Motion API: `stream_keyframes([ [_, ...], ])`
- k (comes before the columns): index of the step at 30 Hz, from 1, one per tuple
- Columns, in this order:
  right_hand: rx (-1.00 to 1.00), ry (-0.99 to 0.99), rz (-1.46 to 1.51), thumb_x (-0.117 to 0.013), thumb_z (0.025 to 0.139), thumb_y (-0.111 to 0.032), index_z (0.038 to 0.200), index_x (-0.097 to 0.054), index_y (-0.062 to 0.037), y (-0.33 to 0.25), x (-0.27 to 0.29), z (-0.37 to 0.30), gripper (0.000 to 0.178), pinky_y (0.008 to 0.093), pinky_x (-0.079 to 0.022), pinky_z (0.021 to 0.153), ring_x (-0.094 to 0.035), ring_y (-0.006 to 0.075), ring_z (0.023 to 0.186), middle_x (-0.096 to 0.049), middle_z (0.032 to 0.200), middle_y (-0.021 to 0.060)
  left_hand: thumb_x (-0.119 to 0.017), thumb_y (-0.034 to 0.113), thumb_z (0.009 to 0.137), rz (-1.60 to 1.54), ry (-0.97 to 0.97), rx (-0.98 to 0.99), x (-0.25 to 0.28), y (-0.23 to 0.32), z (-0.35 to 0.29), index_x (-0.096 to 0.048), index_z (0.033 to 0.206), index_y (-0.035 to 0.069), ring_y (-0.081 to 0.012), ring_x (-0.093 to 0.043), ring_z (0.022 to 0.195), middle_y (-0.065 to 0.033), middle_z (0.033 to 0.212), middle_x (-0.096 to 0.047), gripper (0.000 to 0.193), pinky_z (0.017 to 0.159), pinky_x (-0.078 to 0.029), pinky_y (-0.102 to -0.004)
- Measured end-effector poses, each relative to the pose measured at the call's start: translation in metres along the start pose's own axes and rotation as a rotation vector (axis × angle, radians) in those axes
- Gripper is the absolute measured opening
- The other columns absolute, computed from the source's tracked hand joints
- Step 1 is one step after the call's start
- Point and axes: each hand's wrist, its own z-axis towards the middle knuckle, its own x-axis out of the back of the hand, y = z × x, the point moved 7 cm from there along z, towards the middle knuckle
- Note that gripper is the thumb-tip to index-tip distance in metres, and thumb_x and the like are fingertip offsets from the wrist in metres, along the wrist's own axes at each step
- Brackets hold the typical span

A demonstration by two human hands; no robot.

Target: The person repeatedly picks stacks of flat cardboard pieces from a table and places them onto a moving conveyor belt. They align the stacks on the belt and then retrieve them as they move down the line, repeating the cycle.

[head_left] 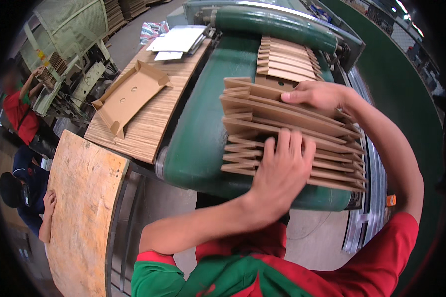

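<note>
Head-worn fisheye view, looking steeply down and forward, close over the green conveyor [203,123], edges bending outward

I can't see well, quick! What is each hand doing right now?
Left hand: open, fingers spread, pressing flat on the near side of the cardboard pieces.
Right hand: open, resting on the far side of the same pile.

Left hand [281,171] flat, fingers spread, palm down, forearm crossing from near left. Right hand [318,95] farther, fingers extended, elbow bent right.
</note>
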Motion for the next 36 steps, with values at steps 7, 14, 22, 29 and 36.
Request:
stream_keyframes([
  [7,0.102,0.161,-0.261,-0.034,0.115,-0.038,0.142,-0.065,-0.0038,0.037,0.051,0.024,0.053,0.0441,-0.041,0.118,-0.055,0.0417,0.137,-0.06,0.146,0.028,-0.101,0.052,0.049,0.113,-0.054,-0.011,-0.014,-0.052,0.089,-0.01,0.166,-0.006,-0.0483,-0.017,0.16,-0.0343,0.169,-0.018,0.159,0.128,-0.012,-0.066],
  [14,-0.016,0.126,-0.287,-0.06,0.096,-0.064,0.125,-0.072,0.005,0.067,0.085,0.058,0.076,0.0435,-0.053,0.098,-0.07,0.0398,0.111,-0.073,0.123,0.0289,-0.1,0.057,0.053,-0.003,-0.252,0.037,-0.032,-0.068,0.106,-0.006,0.165,-0.009,-0.0499,-0.021,0.158,-0.0375,0.168,-0.019,0.16,0.128,-0.019,-0.0626],
  [22,-0.097,-0.174,0.223,-0.069,0.094,-0.057,0.138,-0.067,-0.0017,0.067,0.057,0.04,0.07,0.0386,-0.052,0.106,-0.068,0.0251,0.119,-0.069,0.136,0.0164,-0.094,0.073,0.05,-0.202,-0.07,-0.01,-0.004,-0.065,0.094,-0.007,0.165,-0.008,-0.0584,-0.03,0.148,-0.0406,0.167,-0.01,0.165,0.122,-0.026,-0.0652],
  [29,-0.157,-0.176,0.707,-0.078,0.095,-0.043,0.158,-0.044,-0.0057,0.115,0.053,0.058,0.08,0.0399,-0.061,0.098,-0.07,0.0213,0.119,-0.067,0.139,0.013,-0.079,0.093,0.05,-0.27,-0.293,-0.006,-0.002,-0.072,0.099,-0.021,0.159,-0.014,-0.0491,-0.039,0.139,-0.0352,0.15,-0.037,0.163,0.117,-0.029,-0.0623],
  [36,0.031,-0.126,0.191,-0.075,0.096,-0.045,0.124,-0.075,-0.0003,0.105,0.068,0.069,0.053,0.0385,-0.061,0.085,-0.074,0.0216,0.097,-0.078,0.114,0.014,-0.077,0.09,0.054,-0.116,-0.091,-0.03,-0.02,-0.07,0.094,-0.041,0.147,-0.017,-0.0399,-0.042,0.134,-0.0246,0.137,-0.048,0.146,0.117,-0.029,-0.0611],
])
